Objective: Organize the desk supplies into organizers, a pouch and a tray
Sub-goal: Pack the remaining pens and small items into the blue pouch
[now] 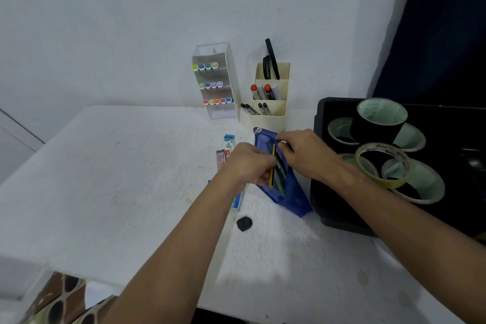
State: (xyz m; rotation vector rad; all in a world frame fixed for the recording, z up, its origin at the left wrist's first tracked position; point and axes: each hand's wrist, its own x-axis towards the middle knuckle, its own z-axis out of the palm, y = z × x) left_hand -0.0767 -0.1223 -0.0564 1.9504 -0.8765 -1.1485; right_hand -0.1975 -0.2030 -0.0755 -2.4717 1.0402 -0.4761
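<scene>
Blue mesh fabric, limp and light by the look of it, made up the pouch [285,187], which lay on the table [131,179] touching the left wall of the tray [319,123], toward the table's right edge. The right hand [305,155] pinched the pouch's upper lip and held the mouth apart. The left hand [249,163] gripped a thin yellow-and-black pencil [273,166], its lower end already inside the mouth beside other dark pens.

Such cloth would likely sag and close on itself, so the lip near the zip seemed the place to hold. The pencil looked stiff and light, best gripped at mid-shaft.

Left of the pouch lay a few small flat packs [223,155], a blue-and-white box [238,201] partly under the left wrist, and a black eraser [244,223] nearer the front edge.

Rolls of tape [381,160] sat in the tray. At the back edge a cream organizer [271,98] held scissors and markers, with loose pens [248,109] just beside it, and a clear rack [218,81] held coloured markers.
</scene>
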